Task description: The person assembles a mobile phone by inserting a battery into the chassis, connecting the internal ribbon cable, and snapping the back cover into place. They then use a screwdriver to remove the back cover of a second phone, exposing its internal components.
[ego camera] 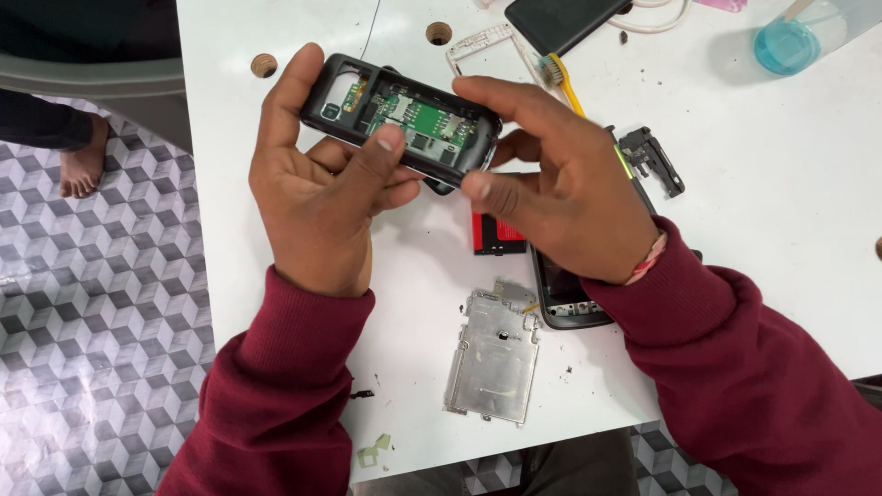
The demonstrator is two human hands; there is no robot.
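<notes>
Metal shield plate (pixel 493 355) lies nearest on the white table (pixel 781 230), at 6 o'clock from the hands, with a dark phone front (pixel 562 296) and a red-and-black battery (pixel 493 234) just beyond, partly under the right wrist. Left hand (pixel 317 188) and right hand (pixel 570 188) both clamp an opened phone body (pixel 404 119) above the table centre — green circuit board showing, left thumb on the board, right fingers pinching its right end. Farther off: black bracket (pixel 654 158) at 3 o'clock, yellow-handled brush (pixel 560 78), white frame (pixel 482 46), dark slab (pixel 560 20), blue cup (pixel 790 41) at 1 o'clock.
</notes>
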